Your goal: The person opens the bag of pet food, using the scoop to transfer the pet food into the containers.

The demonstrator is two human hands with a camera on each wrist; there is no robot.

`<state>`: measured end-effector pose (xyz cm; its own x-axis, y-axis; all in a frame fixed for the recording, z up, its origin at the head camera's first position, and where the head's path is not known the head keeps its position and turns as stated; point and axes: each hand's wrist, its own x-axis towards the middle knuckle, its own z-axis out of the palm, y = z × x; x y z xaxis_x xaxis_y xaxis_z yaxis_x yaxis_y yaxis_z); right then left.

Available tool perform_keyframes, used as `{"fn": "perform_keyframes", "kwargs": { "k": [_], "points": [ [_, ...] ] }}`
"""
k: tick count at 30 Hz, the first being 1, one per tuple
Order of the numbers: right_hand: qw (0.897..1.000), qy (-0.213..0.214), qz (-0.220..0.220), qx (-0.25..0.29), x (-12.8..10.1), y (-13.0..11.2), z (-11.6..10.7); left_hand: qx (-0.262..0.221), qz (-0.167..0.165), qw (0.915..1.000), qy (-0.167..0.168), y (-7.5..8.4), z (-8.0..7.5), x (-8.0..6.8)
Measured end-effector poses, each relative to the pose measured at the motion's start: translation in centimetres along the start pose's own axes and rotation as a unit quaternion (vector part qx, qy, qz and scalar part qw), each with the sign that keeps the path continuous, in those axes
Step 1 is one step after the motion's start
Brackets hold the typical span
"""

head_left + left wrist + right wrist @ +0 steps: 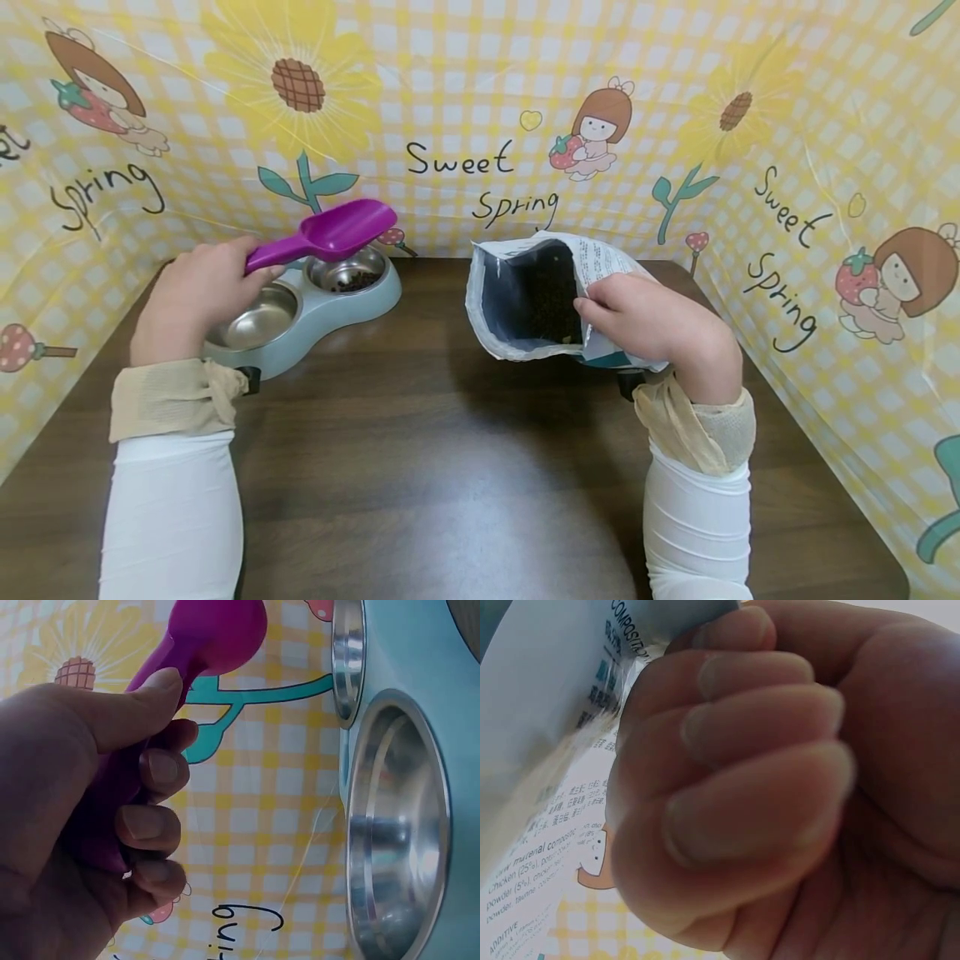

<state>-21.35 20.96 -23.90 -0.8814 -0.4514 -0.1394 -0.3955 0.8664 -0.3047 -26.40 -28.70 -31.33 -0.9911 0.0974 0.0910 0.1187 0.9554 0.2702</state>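
Observation:
My left hand grips the handle of a purple scoop, fingers wrapped round it in the left wrist view. The scoop is held over a light blue double pet bowl. Dark kibble lies in the bowl's far steel dish; the near steel dish shows bare metal. With thumb and curled fingers, my right hand pinches the edge of an open pet food bag. The bag's mouth faces me, and dark kibble shows inside. In the right wrist view, printed ingredient text shows on the bag.
A brown wooden table lies beneath everything. Yellow checked cloth with flowers and cartoon figures stands as a wall at the back and both sides. Dark cuff-mounted pieces sit at both wrists.

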Motion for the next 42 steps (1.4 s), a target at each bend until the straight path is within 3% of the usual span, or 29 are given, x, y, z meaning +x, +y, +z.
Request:
{"fn": "perform_keyframes", "kwargs": {
  "k": [8, 17, 27, 34, 42],
  "points": [
    [1.000, 0.003, -0.004, -0.002, 0.1, 0.1, 0.1, -0.056, 0.014, 0.9964, -0.061, 0.3, -0.2, 0.0],
    [1.000, 0.001, -0.002, 0.006, 0.1, 0.1, 0.2, -0.058, 0.043, 0.9962, -0.049, 1.1, -1.2, -0.7],
    [1.000, 0.006, 0.001, 0.002, 0.2, 0.0, 0.2, -0.065, 0.077, 0.9945, -0.028, 4.3, -3.8, -3.2],
    [1.000, 0.004, 0.002, 0.006, 0.1, 0.0, 0.2, -0.084, 0.092, 0.9912, -0.047, 5.9, -4.8, -5.0],
    [1.000, 0.012, -0.004, 0.002, 0.1, 0.0, 0.3, -0.073, 0.153, 0.9828, -0.073, 8.1, -4.8, -5.6]
  ]
}}
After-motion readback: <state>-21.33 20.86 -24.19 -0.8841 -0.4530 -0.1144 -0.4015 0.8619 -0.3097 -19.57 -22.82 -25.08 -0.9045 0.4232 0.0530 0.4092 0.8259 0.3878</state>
